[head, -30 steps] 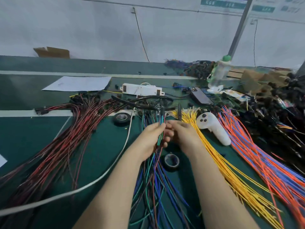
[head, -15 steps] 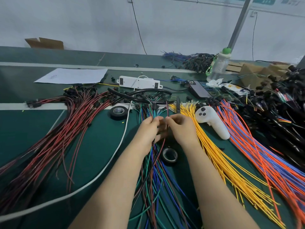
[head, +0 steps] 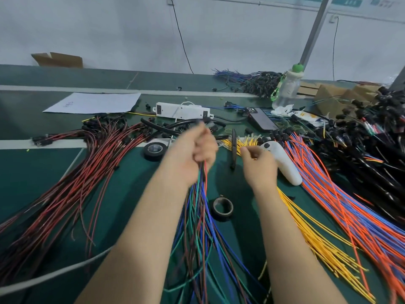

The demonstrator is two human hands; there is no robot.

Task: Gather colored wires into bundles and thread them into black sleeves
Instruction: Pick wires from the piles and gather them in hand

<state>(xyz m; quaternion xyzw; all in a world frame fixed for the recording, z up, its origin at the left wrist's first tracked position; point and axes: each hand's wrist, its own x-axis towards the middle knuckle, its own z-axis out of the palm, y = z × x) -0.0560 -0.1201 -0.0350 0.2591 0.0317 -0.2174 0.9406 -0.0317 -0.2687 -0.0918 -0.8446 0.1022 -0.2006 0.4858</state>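
The green surface [head: 32,172] carries red and black wires [head: 65,194] at left, blue and green wires [head: 197,238] mid-way, yellow wires [head: 317,238] and orange and blue wires [head: 350,205] at right (all running lengthwise), a far tape roll [head: 154,150], a near tape roll [head: 222,208], a white controller [head: 285,165] and a paper sheet [head: 94,103].

Bare green mat [head: 32,172] lies open at the far left, right up to the red-and-black wires [head: 76,183]. Between left hand [head: 192,154] and right hand [head: 259,165] there's a narrow lane, but a tape roll [head: 223,206] sits in it and a black sleeve [head: 233,148] lies at its head. Mixed wires [head: 201,227] fill the centre. The right is packed: white controller [head: 282,163], yellow wires [head: 317,238], orange-and-blue wires [head: 350,205].
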